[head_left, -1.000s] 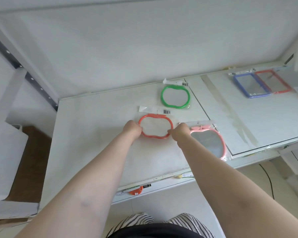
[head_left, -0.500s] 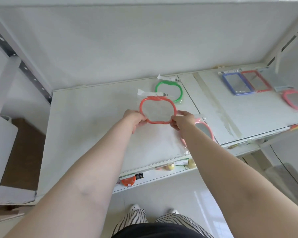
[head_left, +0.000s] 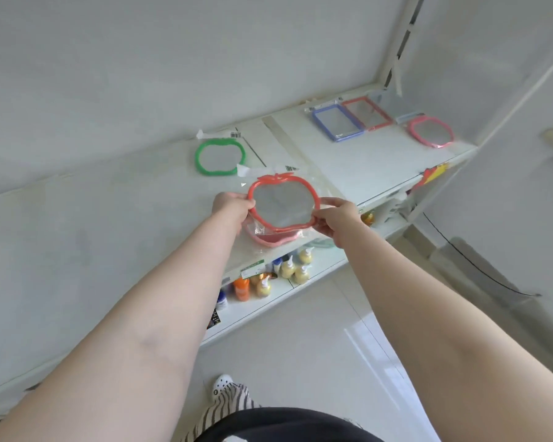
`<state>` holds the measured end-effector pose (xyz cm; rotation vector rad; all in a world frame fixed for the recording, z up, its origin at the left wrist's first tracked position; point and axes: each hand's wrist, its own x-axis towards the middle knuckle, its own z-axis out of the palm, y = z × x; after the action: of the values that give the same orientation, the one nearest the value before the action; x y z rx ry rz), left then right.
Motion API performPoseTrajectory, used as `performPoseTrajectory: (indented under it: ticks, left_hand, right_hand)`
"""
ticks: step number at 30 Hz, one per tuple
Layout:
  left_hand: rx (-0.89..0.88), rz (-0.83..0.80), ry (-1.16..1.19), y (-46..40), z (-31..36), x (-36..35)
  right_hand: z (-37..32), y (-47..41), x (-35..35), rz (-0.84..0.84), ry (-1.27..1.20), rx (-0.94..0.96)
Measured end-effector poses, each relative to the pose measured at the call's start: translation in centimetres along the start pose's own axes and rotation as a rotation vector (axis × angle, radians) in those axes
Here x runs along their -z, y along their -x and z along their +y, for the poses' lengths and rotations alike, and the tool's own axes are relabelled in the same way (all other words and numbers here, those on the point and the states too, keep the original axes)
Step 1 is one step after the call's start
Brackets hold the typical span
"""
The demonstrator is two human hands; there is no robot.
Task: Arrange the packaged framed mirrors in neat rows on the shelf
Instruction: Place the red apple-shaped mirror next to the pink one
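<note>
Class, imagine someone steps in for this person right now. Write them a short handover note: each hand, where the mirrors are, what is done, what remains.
Left hand and right hand: each grips a side of the red apple-shaped packaged mirror, held above the white shelf.
Under it, at the shelf's front edge: a pink-framed mirror.
Laid flat further back: green apple-shaped mirror; at the right end, blue rectangular mirror, red rectangular mirror and pink apple-shaped mirror.
Done: those four are set down.
Left: place the red one, then the pink one, in line.
</note>
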<state>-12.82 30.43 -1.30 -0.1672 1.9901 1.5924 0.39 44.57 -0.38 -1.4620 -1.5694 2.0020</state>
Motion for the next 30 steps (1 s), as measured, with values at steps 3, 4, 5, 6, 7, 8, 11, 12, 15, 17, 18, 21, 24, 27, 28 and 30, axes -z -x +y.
performPoseTrajectory:
  ticks: [3, 4, 5, 6, 7, 8, 11, 12, 15, 17, 18, 21, 24, 27, 28, 30]
  left_hand:
    - [0.011, -0.026, -0.044, 2.9, -1.0, -6.2]
    - [0.019, -0.036, -0.070, 3.9, -1.4, -8.4]
    - [0.019, -0.047, -0.086, 4.9, -1.8, -10.4]
    - [0.014, -0.060, -0.085, 5.8, -2.3, -12.5]
    - [0.009, -0.070, -0.079, 6.6, -2.8, -14.6]
    - [0.005, -0.077, -0.086, 7.3, -3.4, -16.5]
    - [-0.012, -0.082, -0.108, 9.3, -4.5, -21.3]
    - [-0.012, -0.088, -0.112, 9.9, -4.7, -22.6]
    - [-0.002, -0.102, -0.131, 10.7, -4.7, -25.8]
    - [0.000, -0.111, -0.140, 10.7, -4.3, -27.5]
    - [0.001, -0.113, -0.150, 10.5, -4.1, -28.2]
    - [0.004, -0.120, -0.174, 9.7, -3.2, -30.3]
    - [0.010, -0.147, -0.177, 8.1, -1.8, -32.3]
    - [-0.011, -0.179, -0.201, 6.2, 0.2, -34.4]
    - [-0.022, -0.183, -0.205, 5.5, 1.0, -35.0]
    - [-0.021, -0.185, -0.205, 4.2, 2.2, -36.0]
  right_hand:
    - [0.6, 0.1, 7.0, 0.059, -0.024, -0.001]
    - [0.9, 0.1, 9.4, 0.080, -0.025, 0.005]
    - [1.1, 0.1, 11.7, 0.101, -0.032, 0.011]
    - [1.3, 0.1, 13.9, 0.120, -0.039, 0.011]
    - [1.5, 0.2, 16.1, 0.137, -0.041, 0.008]
    - [1.7, 0.1, 18.1, 0.152, -0.037, 0.001]
    - [2.2, -0.5, 23.3, 0.192, -0.029, -0.016]
    - [2.4, -0.8, 24.7, 0.208, -0.022, -0.018]
    - [2.9, -2.0, 28.0, 0.251, -0.017, -0.010]
    - [2.9, -2.7, 29.3, 0.265, -0.025, -0.007]
    - [2.8, -3.2, 29.8, 0.270, -0.026, -0.005]
    - [2.2, -4.9, 30.7, 0.286, -0.033, -0.009]
    - [0.7, -6.8, 31.5, 0.307, -0.030, -0.009]
    - [-1.7, -8.7, 32.1, 0.324, -0.029, 0.008]
    - [-2.6, -9.4, 32.2, 0.329, -0.027, 0.012]
    - [-3.9, -10.7, 32.3, 0.339, -0.011, 0.022]
